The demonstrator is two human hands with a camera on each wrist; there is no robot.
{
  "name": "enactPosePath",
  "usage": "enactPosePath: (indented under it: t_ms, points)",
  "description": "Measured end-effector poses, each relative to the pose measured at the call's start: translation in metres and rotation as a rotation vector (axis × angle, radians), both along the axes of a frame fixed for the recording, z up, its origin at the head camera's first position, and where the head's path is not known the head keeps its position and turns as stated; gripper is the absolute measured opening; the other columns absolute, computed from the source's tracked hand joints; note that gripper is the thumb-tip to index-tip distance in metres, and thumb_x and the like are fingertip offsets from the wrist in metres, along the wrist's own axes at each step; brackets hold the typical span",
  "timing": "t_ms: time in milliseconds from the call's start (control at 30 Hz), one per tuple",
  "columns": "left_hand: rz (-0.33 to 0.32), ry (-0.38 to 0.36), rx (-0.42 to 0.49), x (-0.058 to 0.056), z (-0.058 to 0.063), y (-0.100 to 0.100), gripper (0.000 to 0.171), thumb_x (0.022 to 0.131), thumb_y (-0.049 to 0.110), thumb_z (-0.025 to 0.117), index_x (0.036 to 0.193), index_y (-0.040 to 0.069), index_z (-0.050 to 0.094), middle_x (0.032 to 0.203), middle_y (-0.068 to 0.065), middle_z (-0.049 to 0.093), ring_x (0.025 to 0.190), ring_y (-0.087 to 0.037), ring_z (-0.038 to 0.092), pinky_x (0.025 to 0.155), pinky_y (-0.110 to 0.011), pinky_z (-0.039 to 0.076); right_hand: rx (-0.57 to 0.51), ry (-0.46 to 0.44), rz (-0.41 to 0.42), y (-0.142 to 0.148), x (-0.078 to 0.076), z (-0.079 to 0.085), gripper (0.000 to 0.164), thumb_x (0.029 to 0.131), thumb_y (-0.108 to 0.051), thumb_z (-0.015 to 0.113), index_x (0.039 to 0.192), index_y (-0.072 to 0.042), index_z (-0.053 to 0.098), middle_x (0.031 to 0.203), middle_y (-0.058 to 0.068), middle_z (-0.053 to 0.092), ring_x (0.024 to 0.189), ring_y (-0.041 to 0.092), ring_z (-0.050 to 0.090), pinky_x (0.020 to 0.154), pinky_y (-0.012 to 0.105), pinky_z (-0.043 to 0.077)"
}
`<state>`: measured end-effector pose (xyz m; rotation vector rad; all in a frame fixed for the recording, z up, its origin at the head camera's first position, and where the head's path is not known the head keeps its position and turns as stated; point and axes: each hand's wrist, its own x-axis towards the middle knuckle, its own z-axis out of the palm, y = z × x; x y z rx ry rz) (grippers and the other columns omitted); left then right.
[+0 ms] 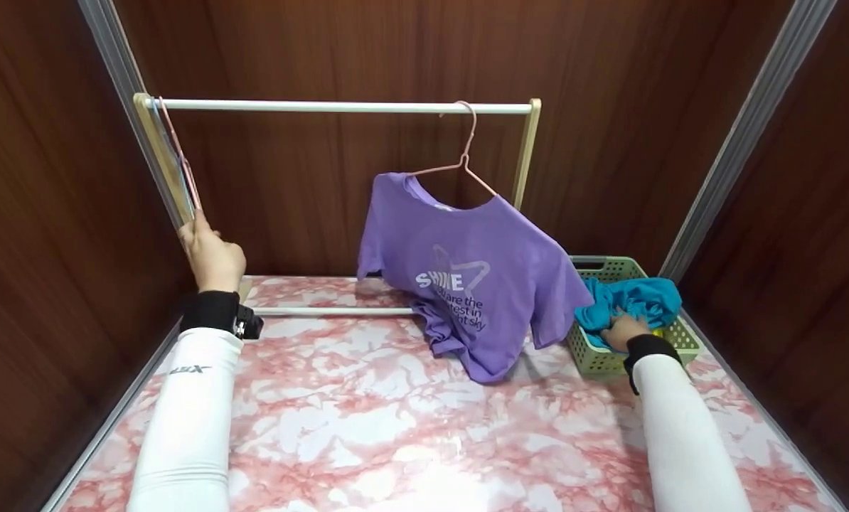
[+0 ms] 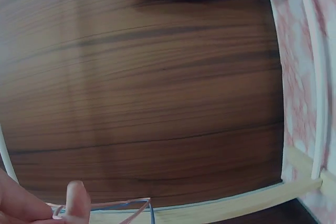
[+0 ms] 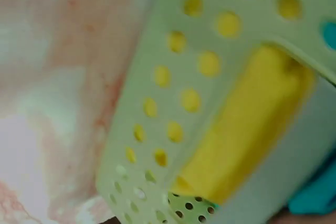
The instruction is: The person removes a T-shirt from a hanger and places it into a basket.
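At the rack's left end my left hand (image 1: 212, 254) pinches a pink hanger (image 1: 175, 139), its hook still over the rail. A blue hanger (image 2: 152, 214) hangs right beside it. The left wrist view shows thumb and fingers (image 2: 79, 200) at the pink wire. On the right, my right hand (image 1: 623, 331) grips a bunched teal garment (image 1: 638, 295) in a green perforated basket (image 1: 602, 364); its fingertips are hidden in the folds. Yellow cloth (image 3: 247, 124) lies along the basket's inner wall in the right wrist view.
A purple T-shirt (image 1: 460, 249) hangs on another pink hanger (image 1: 473, 135) near the right end of the white rail (image 1: 325, 107). Its right sleeve reaches the basket. Wooden panels (image 1: 311, 43) enclose the marbled tabletop (image 1: 339, 419) at the back and sides.
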<state>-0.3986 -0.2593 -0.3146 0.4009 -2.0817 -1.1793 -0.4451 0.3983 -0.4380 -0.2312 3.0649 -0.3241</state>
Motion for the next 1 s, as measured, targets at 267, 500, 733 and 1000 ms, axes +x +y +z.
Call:
enactPosePath:
  t_ms: [267,500,733,1000]
  points:
    - [0.012,0.000,-0.074,0.001,-0.004,-0.002,0.073,0.086,-0.012,0.042,0.158,-0.008,0.025,0.160,-0.028,0.030,0.155,-0.040,0.025,0.131,-0.038,0.017,0.001,-0.029,-0.006,0.000,-0.003,-0.008,0.052,0.102,-0.015,0.045,0.137,0.024,0.046,0.149,0.047,0.034,0.146,0.061,0.023,0.122,0.071,0.012]
    - [0.063,-0.030,-0.122,0.001,-0.005,-0.002,0.071,0.088,-0.010,0.045,0.157,-0.004,0.032,0.158,-0.025,0.035,0.149,-0.045,0.030,0.125,-0.055,0.023,-0.010,-0.012,-0.021,-0.001,-0.005,-0.009,0.054,0.101,-0.016,0.045,0.138,0.023,0.045,0.150,0.047,0.033,0.147,0.060,0.023,0.122,0.071,0.012]
    - [0.131,-0.078,-0.175,0.003,-0.004,0.001,0.066,0.089,-0.005,0.048,0.155,0.002,0.039,0.156,-0.023,0.039,0.143,-0.048,0.032,0.118,-0.059,0.024,-0.076,-0.006,-0.036,0.003,-0.006,-0.013,0.057,0.102,-0.018,0.043,0.142,0.023,0.039,0.151,0.047,0.030,0.147,0.061,0.020,0.123,0.071,0.008]
    - [0.149,-0.098,-0.196,0.004,-0.004,0.006,0.061,0.088,-0.002,0.047,0.149,-0.001,0.046,0.153,-0.024,0.040,0.142,-0.049,0.032,0.116,-0.061,0.026,-0.139,0.022,-0.093,0.002,-0.001,-0.014,0.059,0.101,-0.018,0.046,0.144,0.021,0.039,0.149,0.046,0.035,0.145,0.064,0.021,0.123,0.070,0.011]
